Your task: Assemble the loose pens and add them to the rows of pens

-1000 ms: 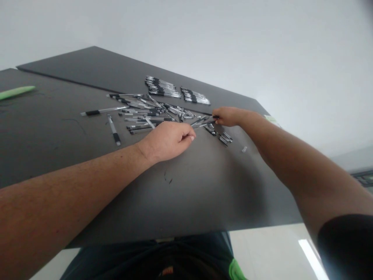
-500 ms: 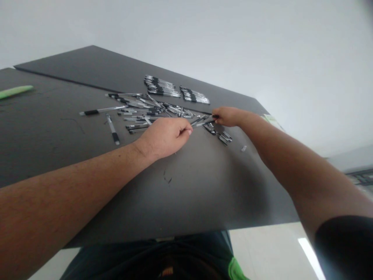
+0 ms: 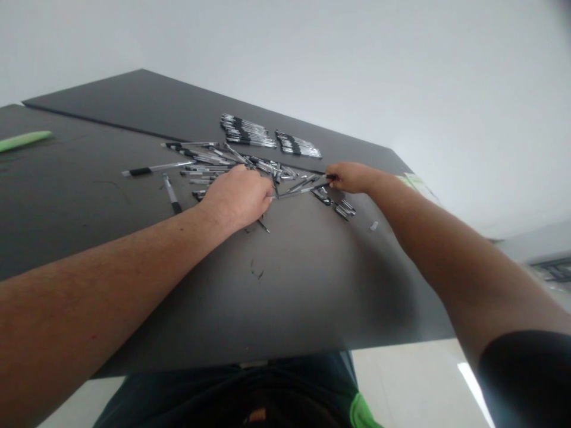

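My right hand (image 3: 350, 178) is closed on a pen (image 3: 319, 187) near its black end, over the right side of the pile. From there a slender grey length runs left to my left hand (image 3: 243, 195). That hand is closed, with thumb and fingers pinched at the left end of what looks like a pen refill (image 3: 283, 195); its fingertips are partly hidden. Loose pens and pen parts (image 3: 207, 171) lie behind and left of my left hand. A thin pointed piece (image 3: 264, 226) shows just below it. Short pen parts (image 3: 345, 209) lie below my right hand.
Two neat rows of pens, a larger row (image 3: 247, 131) and a smaller row (image 3: 298, 144), lie farther back on the dark table (image 3: 276, 309). One pen (image 3: 171, 193) lies apart at left. A green object (image 3: 24, 140) is at the far left, a pale scrap (image 3: 373, 226) at right.
My left hand has moved left, away from my right hand, and more of the thin length shows between them. The pointed piece below the left hand is now uncovered. My right hand stays nearly still.
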`<state>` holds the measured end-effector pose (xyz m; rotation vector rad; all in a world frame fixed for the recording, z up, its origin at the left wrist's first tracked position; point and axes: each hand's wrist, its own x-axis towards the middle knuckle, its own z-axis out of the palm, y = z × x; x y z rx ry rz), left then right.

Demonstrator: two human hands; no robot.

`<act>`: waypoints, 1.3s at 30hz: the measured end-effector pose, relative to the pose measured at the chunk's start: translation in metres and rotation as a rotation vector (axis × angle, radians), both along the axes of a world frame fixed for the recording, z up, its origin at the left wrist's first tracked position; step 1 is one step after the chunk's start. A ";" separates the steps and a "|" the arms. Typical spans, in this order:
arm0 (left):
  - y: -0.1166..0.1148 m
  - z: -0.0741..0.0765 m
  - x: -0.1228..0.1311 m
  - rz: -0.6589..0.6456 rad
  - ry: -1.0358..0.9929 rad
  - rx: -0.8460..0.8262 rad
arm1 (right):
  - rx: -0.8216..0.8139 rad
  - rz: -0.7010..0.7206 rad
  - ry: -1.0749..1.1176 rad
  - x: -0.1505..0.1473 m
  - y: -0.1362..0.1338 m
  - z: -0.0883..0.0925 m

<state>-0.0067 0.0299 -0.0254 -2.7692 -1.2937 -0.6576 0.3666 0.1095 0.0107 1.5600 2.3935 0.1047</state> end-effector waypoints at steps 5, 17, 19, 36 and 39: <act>-0.003 0.005 0.003 0.035 0.083 -0.022 | 0.001 -0.012 -0.009 -0.001 -0.001 0.001; -0.005 0.035 -0.008 0.081 -0.100 -0.056 | 0.056 -0.055 -0.006 -0.011 -0.016 0.012; -0.008 0.038 -0.006 0.099 -0.109 -0.068 | 0.119 -0.068 0.026 -0.014 -0.029 0.022; -0.017 0.022 0.004 -0.042 -0.578 -0.365 | 0.228 -0.139 0.540 -0.069 -0.147 0.019; -0.019 0.023 0.004 -0.017 -0.619 -0.372 | 0.146 -0.067 0.572 -0.074 -0.150 0.013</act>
